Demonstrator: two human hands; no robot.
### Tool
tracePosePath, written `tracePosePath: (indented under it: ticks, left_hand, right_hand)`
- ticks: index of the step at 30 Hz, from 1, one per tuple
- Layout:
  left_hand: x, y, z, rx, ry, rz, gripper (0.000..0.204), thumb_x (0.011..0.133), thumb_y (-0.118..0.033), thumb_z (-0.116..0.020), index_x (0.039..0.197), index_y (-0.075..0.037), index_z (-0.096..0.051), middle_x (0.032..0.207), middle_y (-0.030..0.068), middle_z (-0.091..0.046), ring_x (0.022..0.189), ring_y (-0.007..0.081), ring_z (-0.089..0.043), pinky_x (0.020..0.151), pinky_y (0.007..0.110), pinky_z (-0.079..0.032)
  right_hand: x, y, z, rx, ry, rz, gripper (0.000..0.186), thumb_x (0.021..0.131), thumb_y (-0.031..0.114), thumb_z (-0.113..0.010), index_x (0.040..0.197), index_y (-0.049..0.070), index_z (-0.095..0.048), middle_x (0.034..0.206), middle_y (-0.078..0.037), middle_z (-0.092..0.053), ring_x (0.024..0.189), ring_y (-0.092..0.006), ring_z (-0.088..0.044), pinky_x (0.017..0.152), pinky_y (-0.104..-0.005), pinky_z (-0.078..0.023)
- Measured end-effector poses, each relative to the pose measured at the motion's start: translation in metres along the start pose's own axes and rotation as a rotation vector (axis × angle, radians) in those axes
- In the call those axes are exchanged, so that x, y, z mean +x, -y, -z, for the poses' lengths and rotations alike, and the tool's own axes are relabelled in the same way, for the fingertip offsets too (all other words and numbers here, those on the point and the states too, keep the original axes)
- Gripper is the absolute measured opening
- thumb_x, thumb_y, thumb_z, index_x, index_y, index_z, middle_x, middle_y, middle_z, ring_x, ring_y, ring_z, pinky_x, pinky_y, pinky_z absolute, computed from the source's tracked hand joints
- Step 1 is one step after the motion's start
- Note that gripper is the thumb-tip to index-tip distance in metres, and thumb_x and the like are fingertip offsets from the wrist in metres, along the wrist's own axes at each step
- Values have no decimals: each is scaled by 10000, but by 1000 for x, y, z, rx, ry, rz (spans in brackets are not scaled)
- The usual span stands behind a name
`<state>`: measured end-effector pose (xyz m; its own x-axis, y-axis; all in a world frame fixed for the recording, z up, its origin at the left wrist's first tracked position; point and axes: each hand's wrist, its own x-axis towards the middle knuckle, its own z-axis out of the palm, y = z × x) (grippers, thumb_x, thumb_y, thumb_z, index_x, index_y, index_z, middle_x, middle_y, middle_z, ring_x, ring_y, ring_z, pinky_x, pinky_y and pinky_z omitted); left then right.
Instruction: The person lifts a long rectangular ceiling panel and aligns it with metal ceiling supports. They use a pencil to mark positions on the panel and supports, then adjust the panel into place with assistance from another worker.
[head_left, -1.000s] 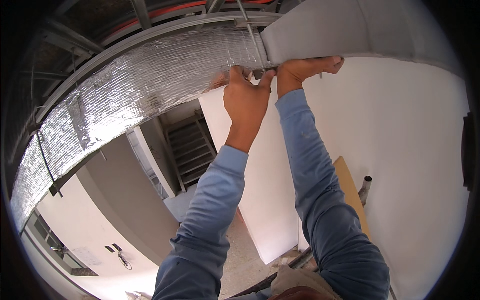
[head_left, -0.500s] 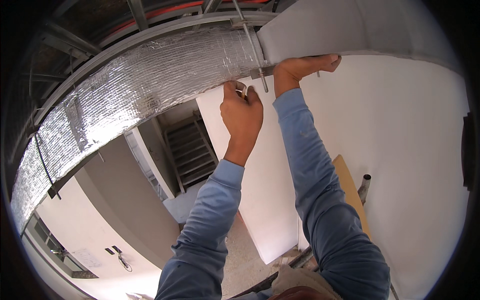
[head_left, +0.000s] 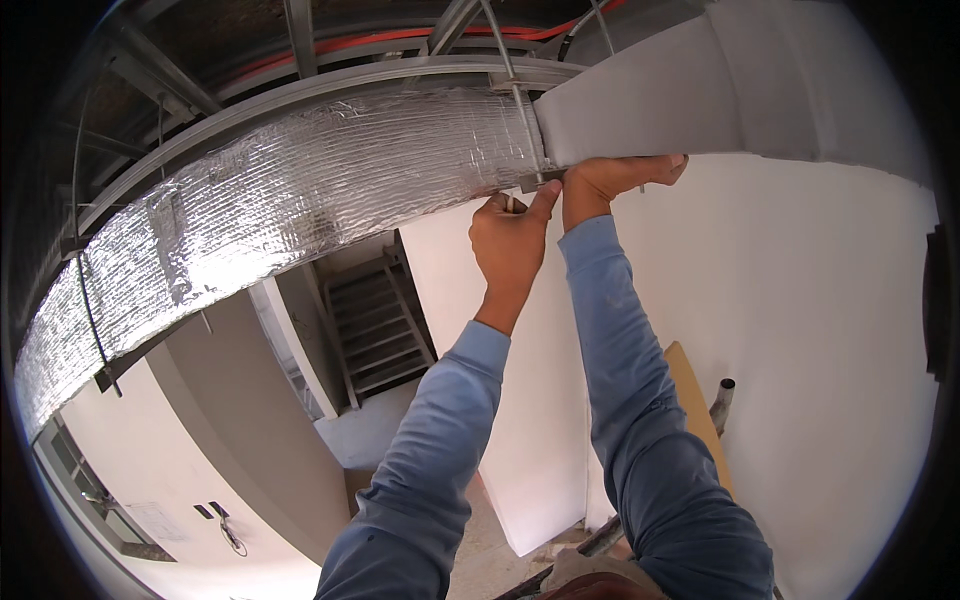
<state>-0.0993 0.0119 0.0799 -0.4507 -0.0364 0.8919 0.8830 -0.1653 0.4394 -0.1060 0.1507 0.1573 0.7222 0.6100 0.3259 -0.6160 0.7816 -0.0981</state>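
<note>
My left hand (head_left: 508,240) is raised under the lower edge of a silver foil-wrapped duct (head_left: 330,150). Its fingers are curled, with a small pale piece (head_left: 514,204) showing between them, too small to name. The thumb points up at the bottom end of a threaded rod (head_left: 527,122), by a short metal support bar (head_left: 541,181). Just right of it, my right hand (head_left: 618,178) presses from below against a plain grey duct section (head_left: 640,95). Its wrist is bent back and its fingers stretch to the right along the underside; part of the palm side is hidden.
Metal ceiling framing (head_left: 300,35) and a red-orange line (head_left: 370,42) run above the ducts. Another hanging rod (head_left: 92,320) drops at the left. Below stand a white wall (head_left: 800,330), a metal staircase (head_left: 380,325), a tan board (head_left: 692,400) and a dark-ended pipe (head_left: 722,405).
The ducts and both hands now sit lower in view. My left hand has moved right, closer to the rod end and my right hand, its thumb now raised to the bar. The right hand stays under the duct.
</note>
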Motion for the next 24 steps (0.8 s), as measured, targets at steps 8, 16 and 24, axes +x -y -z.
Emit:
tracePosePath:
  ticks: [8,16,24]
  left_hand:
    - [-2,4,5,15,50,139,641,828,-473,-790,527,-49,-415,492,32,-465,482,136,-431,503,342,-411]
    - [-5,9,11,34,9,240,682,799,-514,-821,517,-51,-408,497,-5,-414,493,105,-369,473,324,-365]
    - [-4,21,10,-243,66,440,575,856,-497,-769,616,-35,-525,553,0,-449,511,99,-387,494,302,-347]
  right_hand:
    - [5,5,0,382,18,-244,627,1044,495,-385,1415,21,-210,1445,-250,-226,1358,-362,-309,1084,-495,-364]
    - [2,20,1,268,-21,-259,728,1035,597,-247,1425,-16,-206,1394,-213,-289,1293,-301,-366,1085,-443,-372]
    - [2,5,-1,103,11,-168,646,1054,504,-316,1441,3,-189,1474,-208,-205,1329,-310,-342,1111,-448,-364]
